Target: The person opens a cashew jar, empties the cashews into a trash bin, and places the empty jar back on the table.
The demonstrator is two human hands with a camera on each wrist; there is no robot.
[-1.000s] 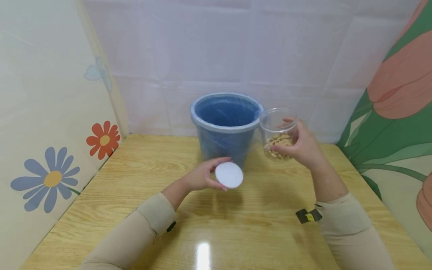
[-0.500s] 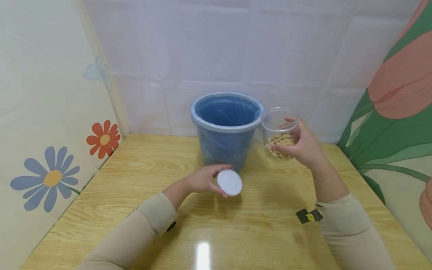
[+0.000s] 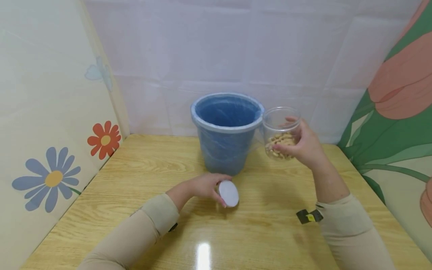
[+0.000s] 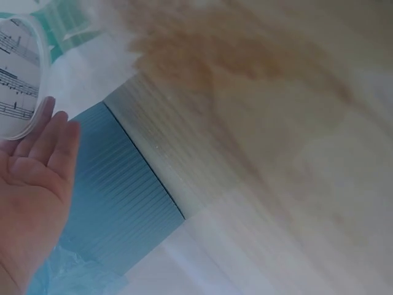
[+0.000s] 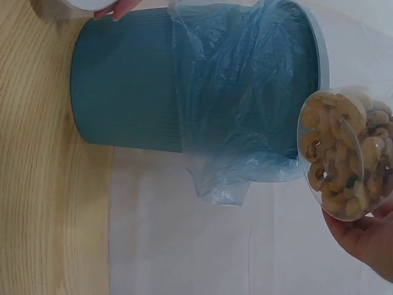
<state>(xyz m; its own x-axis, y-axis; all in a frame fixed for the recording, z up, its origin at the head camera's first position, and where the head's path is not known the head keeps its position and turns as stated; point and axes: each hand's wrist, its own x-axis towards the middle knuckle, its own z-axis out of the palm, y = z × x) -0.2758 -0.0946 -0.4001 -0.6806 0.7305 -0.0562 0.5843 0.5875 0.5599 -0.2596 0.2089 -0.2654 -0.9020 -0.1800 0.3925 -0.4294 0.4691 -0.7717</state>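
My left hand (image 3: 206, 186) pinches the edge of a round lid (image 3: 229, 194), white on the face seen from the head, tilted low over the table in front of the bin. In the left wrist view that lid (image 4: 21, 74) has a clear rim and sheet-music print. To the right of the bin, my right hand (image 3: 308, 148) grips a clear plastic jar (image 3: 278, 123), uncovered and roughly upright. Tan curved nuts (image 3: 285, 139), cashew-like, lie in its lower part; the right wrist view shows them through the jar's bottom (image 5: 344, 153).
A blue ribbed trash bin (image 3: 219, 150) stands at the back of the wooden table (image 3: 152, 157), lined with a thin bluish plastic bag (image 5: 227, 92) folded over its rim. Behind it hangs a white cloth (image 3: 202, 45). Flower-printed panels flank the table.
My left hand has lowered the lid toward the table and turned it more edge-on. The jar in my right hand has shifted slightly to the right.
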